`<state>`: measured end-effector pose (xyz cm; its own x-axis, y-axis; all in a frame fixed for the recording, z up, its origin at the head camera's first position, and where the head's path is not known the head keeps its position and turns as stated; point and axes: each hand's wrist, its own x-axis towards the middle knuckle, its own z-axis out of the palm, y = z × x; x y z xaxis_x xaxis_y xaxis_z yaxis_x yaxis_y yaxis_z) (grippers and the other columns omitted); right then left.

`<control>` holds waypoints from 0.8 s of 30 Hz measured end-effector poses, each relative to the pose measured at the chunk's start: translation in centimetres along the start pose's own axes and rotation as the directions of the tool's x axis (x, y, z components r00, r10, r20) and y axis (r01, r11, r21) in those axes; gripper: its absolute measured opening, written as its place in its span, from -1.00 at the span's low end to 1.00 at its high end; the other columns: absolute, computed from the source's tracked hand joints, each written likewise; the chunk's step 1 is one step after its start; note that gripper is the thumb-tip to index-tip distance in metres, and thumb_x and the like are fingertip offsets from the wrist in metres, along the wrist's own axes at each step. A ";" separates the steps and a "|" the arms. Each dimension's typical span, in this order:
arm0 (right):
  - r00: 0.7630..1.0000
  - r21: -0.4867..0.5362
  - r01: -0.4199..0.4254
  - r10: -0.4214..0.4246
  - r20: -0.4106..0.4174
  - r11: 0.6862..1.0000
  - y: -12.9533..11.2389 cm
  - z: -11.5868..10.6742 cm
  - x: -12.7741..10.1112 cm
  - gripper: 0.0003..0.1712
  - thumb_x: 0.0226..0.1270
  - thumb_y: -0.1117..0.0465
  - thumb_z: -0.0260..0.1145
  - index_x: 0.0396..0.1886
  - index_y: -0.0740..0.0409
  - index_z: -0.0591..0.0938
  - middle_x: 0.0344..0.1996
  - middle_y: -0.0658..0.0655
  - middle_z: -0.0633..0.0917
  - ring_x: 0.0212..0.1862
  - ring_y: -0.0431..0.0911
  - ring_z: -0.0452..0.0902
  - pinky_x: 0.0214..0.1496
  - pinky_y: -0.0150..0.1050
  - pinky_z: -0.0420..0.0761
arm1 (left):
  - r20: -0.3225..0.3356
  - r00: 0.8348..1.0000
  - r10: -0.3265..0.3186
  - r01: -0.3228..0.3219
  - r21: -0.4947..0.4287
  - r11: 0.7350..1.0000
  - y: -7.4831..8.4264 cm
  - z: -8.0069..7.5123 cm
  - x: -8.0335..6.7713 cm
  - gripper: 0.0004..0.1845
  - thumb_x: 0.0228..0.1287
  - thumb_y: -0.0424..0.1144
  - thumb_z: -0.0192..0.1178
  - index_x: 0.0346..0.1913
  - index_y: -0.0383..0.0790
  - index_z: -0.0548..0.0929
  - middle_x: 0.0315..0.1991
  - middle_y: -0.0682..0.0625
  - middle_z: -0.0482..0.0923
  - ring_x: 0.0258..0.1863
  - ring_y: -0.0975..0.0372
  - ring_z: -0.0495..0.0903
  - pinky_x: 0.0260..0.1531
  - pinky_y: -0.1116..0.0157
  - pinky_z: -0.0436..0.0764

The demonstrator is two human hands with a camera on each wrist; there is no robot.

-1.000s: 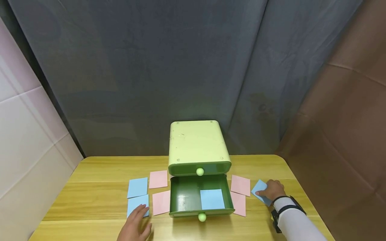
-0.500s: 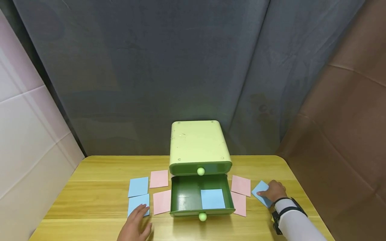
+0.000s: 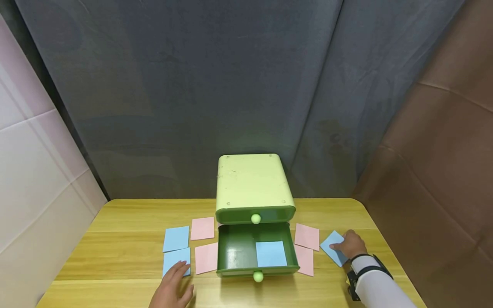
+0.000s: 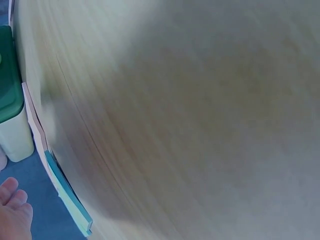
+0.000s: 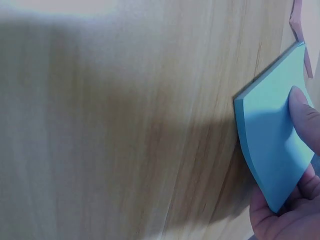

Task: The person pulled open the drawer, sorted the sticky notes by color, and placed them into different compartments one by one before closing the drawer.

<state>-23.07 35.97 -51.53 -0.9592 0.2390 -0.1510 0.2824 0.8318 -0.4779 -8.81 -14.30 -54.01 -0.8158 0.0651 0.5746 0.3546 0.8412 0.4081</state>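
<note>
Right hand [image 3: 351, 244] is pinching a blue pad [image 3: 333, 253] at the drawer's [image 3: 254, 252] three o'clock — one blue pad [image 3: 271, 253] is lying inside; left hand [image 3: 172, 291] is resting flat on the bench [image 3: 127, 252], more pads waiting.
</note>
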 end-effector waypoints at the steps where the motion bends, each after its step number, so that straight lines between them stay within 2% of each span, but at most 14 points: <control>1: 1.000 0.009 -0.001 0.001 0.006 1.000 0.0 0.0 -0.1 -0.53 0.05 0.26 0.50 -0.40 0.41 0.35 -0.55 0.19 0.39 -0.42 0.04 0.35 -0.44 -0.21 0.38 | -0.002 1.000 0.001 -0.001 -0.001 1.000 0.0 0.0 0.0 -0.42 -0.34 -0.35 0.50 -0.06 -0.34 0.65 -0.03 -0.16 0.61 -0.05 -0.06 0.57 -0.26 0.04 0.67; 4: 1.000 0.033 0.003 -0.003 0.017 0.999 0.0 -0.1 -0.2 -0.53 0.09 0.29 0.47 -0.33 0.44 0.32 -0.52 0.19 0.38 -0.39 0.05 0.35 -0.40 -0.19 0.40 | -0.005 1.000 0.002 -0.002 -0.002 1.000 0.0 0.1 0.0 -0.42 -0.34 -0.35 0.50 -0.06 -0.34 0.65 -0.02 -0.16 0.61 -0.05 -0.06 0.57 -0.24 0.04 0.66; 14: 0.999 0.073 0.039 -0.039 0.006 0.997 0.1 -0.5 -0.6 -0.60 0.13 0.35 0.41 -0.33 0.41 0.32 -0.51 0.19 0.39 -0.36 0.07 0.37 -0.37 -0.16 0.42 | 0.015 1.000 -0.012 0.012 -0.011 1.000 0.2 0.0 0.1 -0.42 -0.30 -0.34 0.51 -0.04 -0.34 0.65 0.00 -0.16 0.60 -0.04 -0.05 0.58 -0.20 0.01 0.65; 24: 0.996 0.069 0.090 -0.089 -0.011 0.994 -0.2 -1.0 -1.2 -0.63 0.17 0.35 0.37 -0.50 0.28 0.29 -0.57 0.12 0.32 -0.40 0.02 0.32 -0.41 -0.21 0.32 | 0.010 1.000 -0.004 0.005 -0.011 1.000 0.2 -0.2 0.1 -0.43 -0.30 -0.35 0.50 -0.05 -0.36 0.65 0.00 -0.18 0.60 -0.04 -0.06 0.58 -0.22 0.01 0.65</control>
<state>-21.98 36.04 -50.42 -0.9806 0.1692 -0.0986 0.1954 0.8133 -0.5480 -8.76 -14.19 -53.71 -0.8221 0.0670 0.5653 0.3561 0.8353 0.4189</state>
